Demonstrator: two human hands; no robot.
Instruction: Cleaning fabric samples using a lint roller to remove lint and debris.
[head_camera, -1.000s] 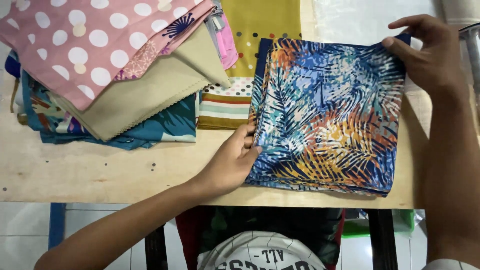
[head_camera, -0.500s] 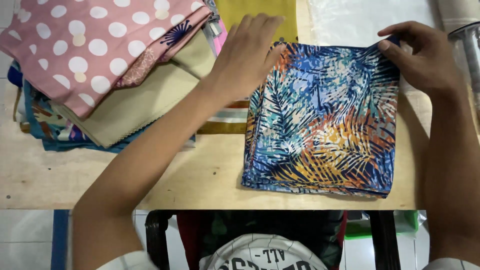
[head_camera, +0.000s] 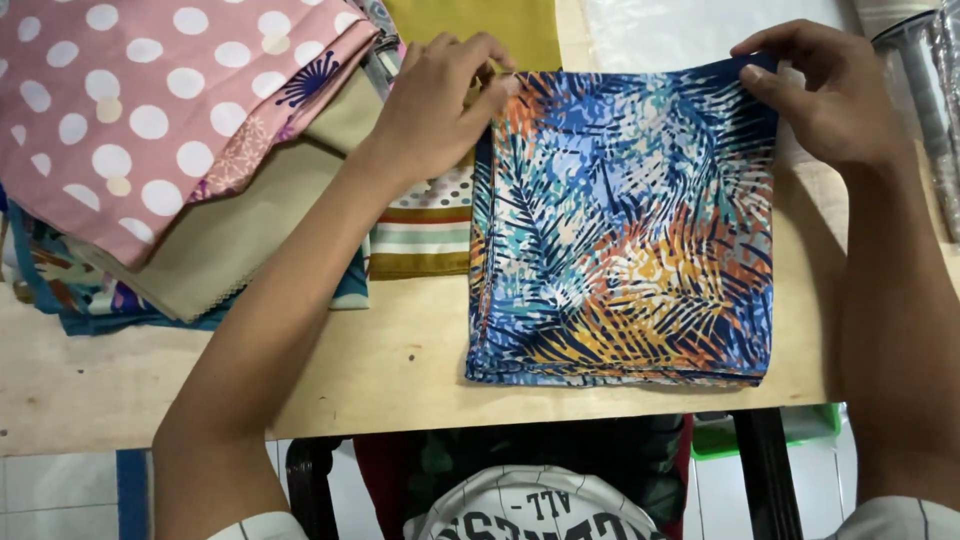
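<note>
While one folded leaf-print cloth (head_camera: 625, 235) lies flat on the wooden table (head_camera: 400, 365), a single heap of several other folded fabrics (head_camera: 170, 150) sits just to its left. Two hands work it: the left hand (head_camera: 440, 100) curls loosely over the cloth's far left corner, fingers bent, and the right hand (head_camera: 835, 95) pinches the far right corner between thumb and fingers. The cloth is nearly square, edges parallel to the table's near edge, its folded edges toward the person.
</note>
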